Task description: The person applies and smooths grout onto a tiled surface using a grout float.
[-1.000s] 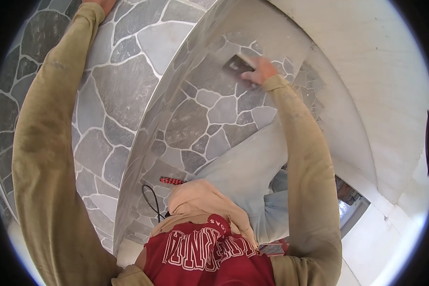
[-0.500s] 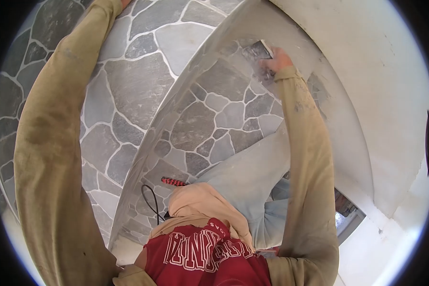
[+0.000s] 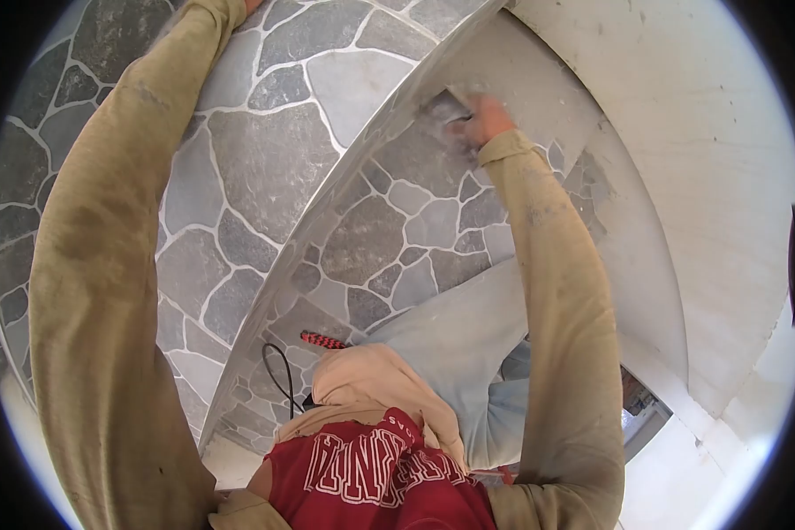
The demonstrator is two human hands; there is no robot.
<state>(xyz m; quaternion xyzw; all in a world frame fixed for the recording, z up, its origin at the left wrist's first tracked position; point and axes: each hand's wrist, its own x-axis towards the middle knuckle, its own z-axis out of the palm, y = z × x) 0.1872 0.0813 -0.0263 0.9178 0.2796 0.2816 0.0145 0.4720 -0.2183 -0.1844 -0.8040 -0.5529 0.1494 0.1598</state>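
My right hand (image 3: 486,122) is closed on a flat, dark rectangular pad (image 3: 446,108), blurred by motion. The pad lies against the stone-patterned surface (image 3: 359,237), where a pale smeary film covers part of the stones near the curved grey border (image 3: 552,84). At the upper left, my left arm stretches out over the larger stone paving. Only a sliver of my left hand (image 3: 253,4) shows at the top edge of the view, and its fingers are out of frame.
A raised grey edge (image 3: 314,201) runs diagonally between the two stone areas. A red and black braided cord (image 3: 322,339) and a thin black cable (image 3: 278,375) lie near my lap. A pale wall (image 3: 680,132) curves along the right.
My right hand has moved left and slightly down with the pad, toward the diagonal edge. The view has shifted slightly, and my left arm stays stretched out.
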